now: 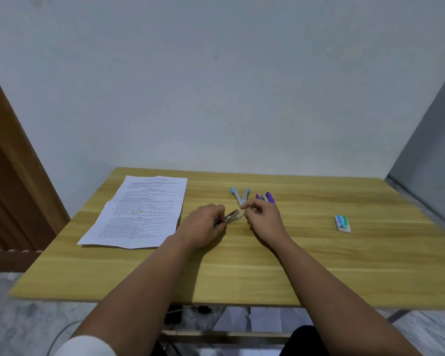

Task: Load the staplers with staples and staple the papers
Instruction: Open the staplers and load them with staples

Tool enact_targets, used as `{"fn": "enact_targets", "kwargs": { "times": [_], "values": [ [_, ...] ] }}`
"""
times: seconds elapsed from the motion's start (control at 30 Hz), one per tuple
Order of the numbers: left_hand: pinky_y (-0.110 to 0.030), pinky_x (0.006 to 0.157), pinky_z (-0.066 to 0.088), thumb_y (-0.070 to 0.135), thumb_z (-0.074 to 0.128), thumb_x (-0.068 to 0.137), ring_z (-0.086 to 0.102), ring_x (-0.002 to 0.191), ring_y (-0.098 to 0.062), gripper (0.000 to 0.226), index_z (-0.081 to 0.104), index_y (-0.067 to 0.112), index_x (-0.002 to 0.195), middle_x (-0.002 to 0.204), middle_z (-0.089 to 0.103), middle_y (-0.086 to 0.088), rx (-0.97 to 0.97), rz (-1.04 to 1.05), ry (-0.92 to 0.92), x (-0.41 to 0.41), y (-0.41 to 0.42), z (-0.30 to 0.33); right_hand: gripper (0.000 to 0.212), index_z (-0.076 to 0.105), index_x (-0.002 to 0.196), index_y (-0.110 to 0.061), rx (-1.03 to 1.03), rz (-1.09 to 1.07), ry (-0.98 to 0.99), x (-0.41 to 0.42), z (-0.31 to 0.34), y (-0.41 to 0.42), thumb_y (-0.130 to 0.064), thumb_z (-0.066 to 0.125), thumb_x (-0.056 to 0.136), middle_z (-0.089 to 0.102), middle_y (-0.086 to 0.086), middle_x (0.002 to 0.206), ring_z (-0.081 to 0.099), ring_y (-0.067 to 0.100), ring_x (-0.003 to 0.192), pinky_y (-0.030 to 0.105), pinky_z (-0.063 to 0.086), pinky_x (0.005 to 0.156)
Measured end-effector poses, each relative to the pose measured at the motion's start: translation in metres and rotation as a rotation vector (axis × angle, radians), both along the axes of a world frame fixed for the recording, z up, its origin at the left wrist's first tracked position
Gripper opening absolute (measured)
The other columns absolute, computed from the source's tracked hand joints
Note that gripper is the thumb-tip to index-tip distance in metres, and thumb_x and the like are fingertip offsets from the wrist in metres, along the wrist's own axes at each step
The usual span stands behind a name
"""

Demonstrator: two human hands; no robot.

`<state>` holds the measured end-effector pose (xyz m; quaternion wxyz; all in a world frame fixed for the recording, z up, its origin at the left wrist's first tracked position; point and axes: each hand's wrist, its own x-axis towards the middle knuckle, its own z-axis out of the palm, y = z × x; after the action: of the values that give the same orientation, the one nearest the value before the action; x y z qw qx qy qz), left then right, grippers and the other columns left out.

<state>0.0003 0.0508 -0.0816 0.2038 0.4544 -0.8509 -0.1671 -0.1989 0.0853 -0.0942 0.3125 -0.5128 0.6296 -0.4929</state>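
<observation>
My left hand [206,223] grips a small black and metal stapler [232,217] whose metal channel points right. My right hand [261,214] is pinched at the channel's tip, fingers closed on something too small to make out. Behind the hands a blue stapler [240,195] lies opened in a V shape. A purple stapler [266,197] lies just right of it, partly hidden by my right hand. Printed papers [141,214] lie on the left of the wooden table [242,273]. A small green and white staple box [342,223] sits to the right.
A pale wall stands right behind the table. A brown wooden door frame [16,160] is at the left. Under the table's front edge are a metal frame, a black plug [203,310] and a cable on the marble floor.
</observation>
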Motion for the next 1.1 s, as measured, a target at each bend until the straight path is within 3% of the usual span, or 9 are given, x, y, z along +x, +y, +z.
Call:
{"fn": "enact_targets", "kwargs": {
  "times": [0.2, 0.33, 0.53, 0.67, 0.77, 0.87, 0.93, 1.0, 1.1],
  "values": [
    [-0.022, 0.049, 0.048, 0.012, 0.076, 0.091, 0.059, 0.060, -0.014, 0.012, 0.070, 0.011, 0.080, 0.082, 0.072, -0.005, 0.609, 0.105, 0.537, -0.005, 0.002, 0.038, 0.016, 0.079, 0.098, -0.015, 0.086, -0.206, -0.786, 0.006, 0.015, 0.000, -0.026, 0.068, 0.097, 0.078, 0.007, 0.094, 0.075, 0.026, 0.093, 0.041, 0.062, 0.082],
    [-0.019, 0.035, 0.046, 0.015, 0.070, 0.096, 0.059, 0.053, -0.015, 0.013, 0.071, 0.003, 0.099, 0.073, 0.064, -0.011, 1.315, 0.126, 0.789, -0.026, 0.018, 0.059, 0.058, 0.067, 0.128, 0.002, 0.131, 0.004, -1.580, 0.025, 0.028, 0.006, -0.050, 0.055, 0.103, 0.074, 0.022, 0.124, 0.069, 0.037, 0.113, 0.048, 0.054, 0.096],
    [-0.018, 0.035, 0.049, 0.016, 0.063, 0.100, 0.066, 0.058, -0.015, 0.023, 0.066, -0.002, 0.114, 0.081, 0.068, -0.012, 1.559, 0.175, 0.914, -0.032, 0.025, 0.049, 0.045, 0.068, 0.123, 0.005, 0.081, -0.143, -1.739, 0.037, 0.030, 0.019, -0.034, 0.052, 0.106, 0.078, 0.022, 0.116, 0.075, 0.035, 0.111, 0.045, 0.064, 0.072],
    [-0.019, 0.036, 0.050, 0.015, 0.063, 0.100, 0.065, 0.063, -0.014, 0.024, 0.068, -0.003, 0.114, 0.084, 0.070, -0.013, 1.574, 0.119, 1.021, -0.029, 0.028, 0.057, 0.032, 0.074, 0.103, -0.002, 0.044, -0.211, -1.728, 0.037, 0.028, 0.018, -0.024, 0.050, 0.104, 0.080, 0.012, 0.106, 0.080, 0.024, 0.075, 0.033, 0.059, 0.062],
    [-0.018, 0.037, 0.049, 0.014, 0.069, 0.097, 0.062, 0.063, -0.016, 0.017, 0.072, 0.000, 0.104, 0.075, 0.065, -0.011, 1.363, 0.137, 1.075, -0.021, 0.030, 0.067, 0.034, 0.066, 0.081, -0.010, 0.133, -0.353, -1.218, 0.026, 0.029, 0.013, -0.023, 0.046, 0.105, 0.063, 0.002, 0.067, 0.053, 0.013, 0.042, 0.023, 0.038, 0.040],
    [-0.025, 0.045, 0.050, 0.013, 0.070, 0.095, 0.058, 0.056, -0.019, 0.010, 0.075, 0.004, 0.094, 0.079, 0.068, -0.012, 0.809, 0.261, 0.681, -0.010, 0.017, 0.060, 0.040, 0.054, 0.066, -0.014, 0.132, -0.318, 0.066, 0.002, 0.019, 0.017, -0.030, 0.051, 0.103, 0.053, 0.001, 0.059, 0.046, 0.021, 0.054, 0.030, 0.033, 0.050],
    [-0.030, 0.056, 0.055, 0.017, 0.068, 0.094, 0.062, 0.067, -0.022, 0.010, 0.073, 0.009, 0.089, 0.086, 0.069, -0.007, 0.417, 0.341, 0.309, -0.007, 0.008, 0.047, 0.033, 0.052, 0.071, -0.016, 0.153, -0.166, 0.651, -0.010, 0.009, 0.022, -0.032, 0.053, 0.100, 0.058, 0.001, 0.069, 0.053, 0.024, 0.066, 0.032, 0.037, 0.055],
    [-0.036, 0.068, 0.056, 0.020, 0.061, 0.094, 0.062, 0.075, -0.026, 0.011, 0.068, 0.013, 0.090, 0.096, 0.063, -0.003, 0.124, 0.378, -0.022, -0.009, 0.004, 0.031, 0.025, 0.053, 0.082, -0.017, 0.121, -0.083, 0.922, -0.015, 0.000, 0.025, -0.032, 0.051, 0.102, 0.059, 0.000, 0.081, 0.055, 0.023, 0.073, 0.032, 0.040, 0.062],
    [-0.040, 0.067, 0.049, 0.010, 0.046, 0.098, 0.054, 0.077, -0.029, 0.012, 0.058, 0.012, 0.096, 0.111, 0.052, -0.007, -0.084, 0.351, -0.229, -0.015, 0.000, 0.017, 0.023, 0.050, 0.085, -0.020, -0.026, -0.078, 0.978, -0.017, -0.011, 0.030, -0.034, 0.051, 0.104, 0.058, -0.001, 0.091, 0.054, 0.022, 0.072, 0.032, 0.040, 0.063]
  ]
}}
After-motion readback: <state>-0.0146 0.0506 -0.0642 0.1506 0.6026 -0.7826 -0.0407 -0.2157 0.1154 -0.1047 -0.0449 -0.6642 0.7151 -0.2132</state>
